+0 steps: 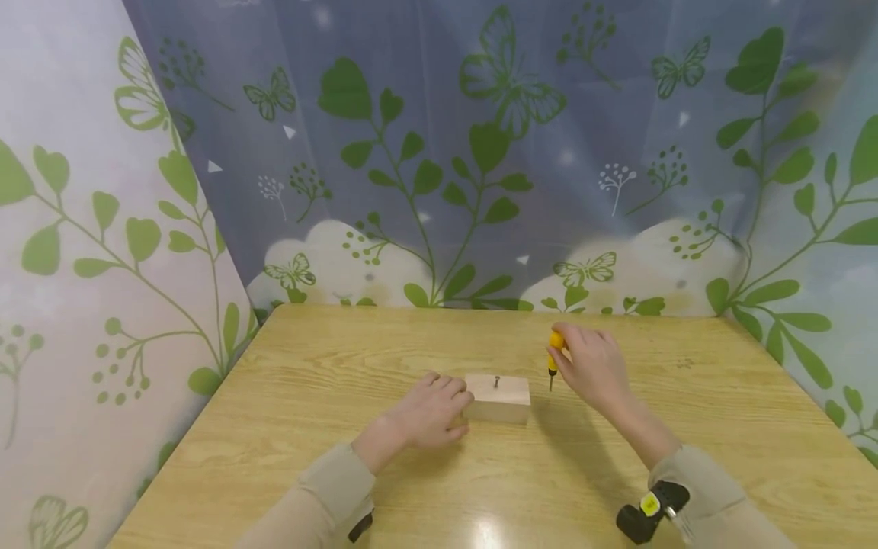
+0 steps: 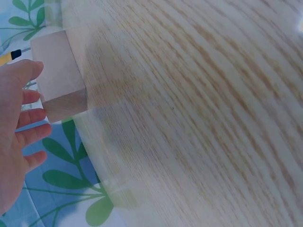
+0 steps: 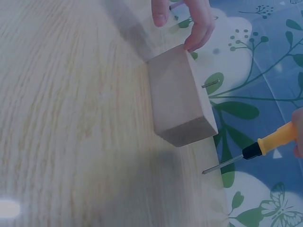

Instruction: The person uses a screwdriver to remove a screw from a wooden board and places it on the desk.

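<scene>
Fingers of the right hand (image 1: 595,366) grasp a screwdriver (image 1: 553,358); leftward of them, a screw (image 1: 497,381) stands in a block (image 1: 501,412), nearer the left hand (image 1: 428,412), whose loose fingers touch that block.

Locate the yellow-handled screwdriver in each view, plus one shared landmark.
Head: yellow-handled screwdriver right of centre, below mid-height, tip down, held in the right hand.
Left wrist: yellow-handled screwdriver at the left edge, upper part, handle cut off by the frame.
Right wrist: yellow-handled screwdriver lower right, tip toward lower left.
Shared landmark: pale wooden block, visible in all three.
</scene>
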The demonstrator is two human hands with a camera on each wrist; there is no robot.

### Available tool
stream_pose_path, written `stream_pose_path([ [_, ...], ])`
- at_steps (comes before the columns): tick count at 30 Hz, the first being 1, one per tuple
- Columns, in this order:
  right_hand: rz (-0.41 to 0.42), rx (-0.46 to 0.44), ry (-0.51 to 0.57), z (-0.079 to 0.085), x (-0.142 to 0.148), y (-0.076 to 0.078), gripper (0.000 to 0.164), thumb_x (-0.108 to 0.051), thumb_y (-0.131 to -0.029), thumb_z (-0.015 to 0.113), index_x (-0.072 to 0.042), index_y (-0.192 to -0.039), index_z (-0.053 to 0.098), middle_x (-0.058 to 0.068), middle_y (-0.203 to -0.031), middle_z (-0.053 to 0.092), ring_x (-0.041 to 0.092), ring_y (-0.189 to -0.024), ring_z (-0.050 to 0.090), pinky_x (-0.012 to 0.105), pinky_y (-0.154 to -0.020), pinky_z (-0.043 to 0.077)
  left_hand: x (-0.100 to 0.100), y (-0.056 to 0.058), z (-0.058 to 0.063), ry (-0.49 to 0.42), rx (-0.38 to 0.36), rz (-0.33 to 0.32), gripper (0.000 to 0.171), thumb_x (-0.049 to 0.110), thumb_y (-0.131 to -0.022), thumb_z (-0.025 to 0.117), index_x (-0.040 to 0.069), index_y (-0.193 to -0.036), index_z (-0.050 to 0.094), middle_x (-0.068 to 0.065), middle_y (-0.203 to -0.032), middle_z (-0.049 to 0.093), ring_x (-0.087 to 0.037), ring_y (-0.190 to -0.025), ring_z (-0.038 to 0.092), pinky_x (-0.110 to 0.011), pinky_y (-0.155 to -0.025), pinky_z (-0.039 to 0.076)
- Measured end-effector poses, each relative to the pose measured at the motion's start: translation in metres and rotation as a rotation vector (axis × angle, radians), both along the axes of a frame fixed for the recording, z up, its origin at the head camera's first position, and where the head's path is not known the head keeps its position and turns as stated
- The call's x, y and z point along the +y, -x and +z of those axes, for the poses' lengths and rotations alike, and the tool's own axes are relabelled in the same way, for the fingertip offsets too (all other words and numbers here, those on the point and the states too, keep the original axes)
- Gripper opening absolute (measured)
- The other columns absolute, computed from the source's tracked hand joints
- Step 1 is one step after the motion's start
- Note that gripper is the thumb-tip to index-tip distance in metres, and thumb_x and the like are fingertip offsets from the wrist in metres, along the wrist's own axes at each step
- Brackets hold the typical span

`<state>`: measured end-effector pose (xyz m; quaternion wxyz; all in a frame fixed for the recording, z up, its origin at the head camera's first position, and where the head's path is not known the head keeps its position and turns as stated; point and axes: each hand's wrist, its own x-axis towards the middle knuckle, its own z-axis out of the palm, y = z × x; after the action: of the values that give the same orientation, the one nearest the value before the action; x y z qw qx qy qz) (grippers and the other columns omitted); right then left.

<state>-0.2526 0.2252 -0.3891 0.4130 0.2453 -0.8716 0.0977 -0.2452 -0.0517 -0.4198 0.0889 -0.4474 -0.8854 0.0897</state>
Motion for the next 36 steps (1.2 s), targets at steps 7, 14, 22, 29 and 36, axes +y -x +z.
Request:
stream_pose_path([
  [7,0.039,-0.008,0.003,0.010,-0.005,0.002,0.032,-0.009,-0.076,0.074,0.001,-0.102,0.059,0.011,-0.080,0.062,0.027,-0.067,0.058,0.043,-0.060,0.046,0.000,0.000,0.000,-0.004,-0.004,-0.002,0.044,0.043,-0.091,0.052,0.014,-0.124,0.052,-0.003,-0.123,0.051,-0.019,-0.115,0.048,-0.040,-0.102,0.035],
  [14,0.067,-0.005,0.040,0.016,-0.017,0.001,0.033,-0.007,-0.080,0.071,0.004,-0.107,0.055,0.013,-0.082,0.060,0.023,-0.062,0.056,0.036,-0.052,0.046,-0.001,0.000,-0.002,-0.017,-0.004,0.005,0.043,0.042,-0.091,0.053,0.013,-0.123,0.052,-0.003,-0.123,0.052,-0.020,-0.115,0.048,-0.040,-0.101,0.036],
  [22,0.102,-0.043,0.077,0.023,-0.031,0.000,0.032,-0.006,-0.082,0.068,0.002,-0.108,0.052,0.012,-0.085,0.058,0.017,-0.059,0.053,0.025,-0.043,0.042,-0.001,0.000,-0.002,-0.026,-0.012,0.012,0.041,0.040,-0.091,0.053,0.013,-0.123,0.053,-0.003,-0.123,0.052,-0.020,-0.115,0.049,-0.040,-0.100,0.037],
  [29,0.145,-0.050,0.100,0.026,-0.041,0.004,0.030,-0.005,-0.080,0.071,0.002,-0.104,0.054,0.011,-0.083,0.058,0.018,-0.064,0.055,0.027,-0.048,0.046,-0.002,0.001,-0.003,-0.037,-0.002,0.005,0.041,0.040,-0.092,0.053,0.013,-0.122,0.053,-0.004,-0.122,0.052,-0.020,-0.114,0.049,-0.039,-0.099,0.038],
  [36,0.175,-0.047,0.140,0.028,-0.048,0.002,0.033,-0.004,-0.079,0.072,0.004,-0.106,0.054,0.010,-0.081,0.058,0.018,-0.063,0.057,0.026,-0.047,0.047,-0.001,0.001,-0.004,-0.028,-0.007,0.009,0.041,0.040,-0.092,0.052,0.014,-0.123,0.053,-0.003,-0.124,0.051,-0.019,-0.114,0.049,-0.038,-0.098,0.039],
])
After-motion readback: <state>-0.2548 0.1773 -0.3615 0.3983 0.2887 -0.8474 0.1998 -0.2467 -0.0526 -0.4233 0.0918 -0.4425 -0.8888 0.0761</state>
